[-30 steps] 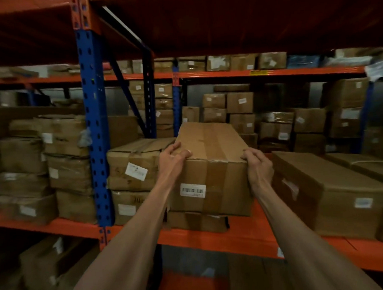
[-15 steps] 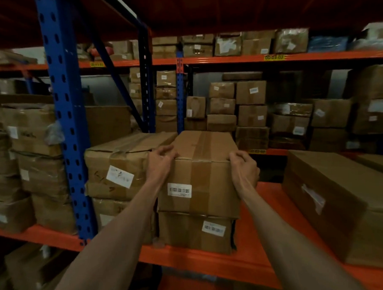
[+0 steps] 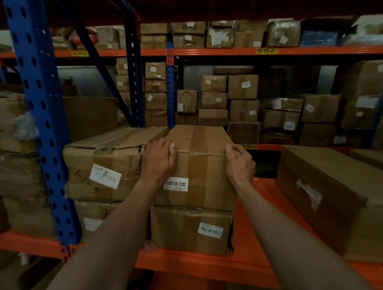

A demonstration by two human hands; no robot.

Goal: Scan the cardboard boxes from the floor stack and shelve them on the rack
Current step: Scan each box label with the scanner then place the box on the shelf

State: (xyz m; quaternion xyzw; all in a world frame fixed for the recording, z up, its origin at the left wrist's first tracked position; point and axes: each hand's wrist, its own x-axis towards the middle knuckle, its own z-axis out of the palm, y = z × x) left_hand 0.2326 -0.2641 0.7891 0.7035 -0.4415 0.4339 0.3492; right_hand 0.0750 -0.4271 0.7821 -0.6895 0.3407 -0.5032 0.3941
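Observation:
A taped cardboard box (image 3: 200, 166) with a barcode label sits on top of a second labelled box (image 3: 190, 230) on the orange rack shelf (image 3: 252, 247). My left hand (image 3: 159, 160) grips the upper box's near left top corner, fingers curled over the edge. My right hand (image 3: 239, 162) grips its near right top corner the same way. The upper box lies flat and lines up with the one beneath it.
Dented boxes (image 3: 103, 164) stand stacked just left of the pair. A long flat box (image 3: 333, 193) lies on the shelf to the right, with an orange gap between. A blue upright (image 3: 43, 129) stands at left. Several more boxes fill the far racks.
The box went down from a raised tilt onto the lower box and slid further in. Both hands stayed on its near top corners. The view moved closer to the shelf.

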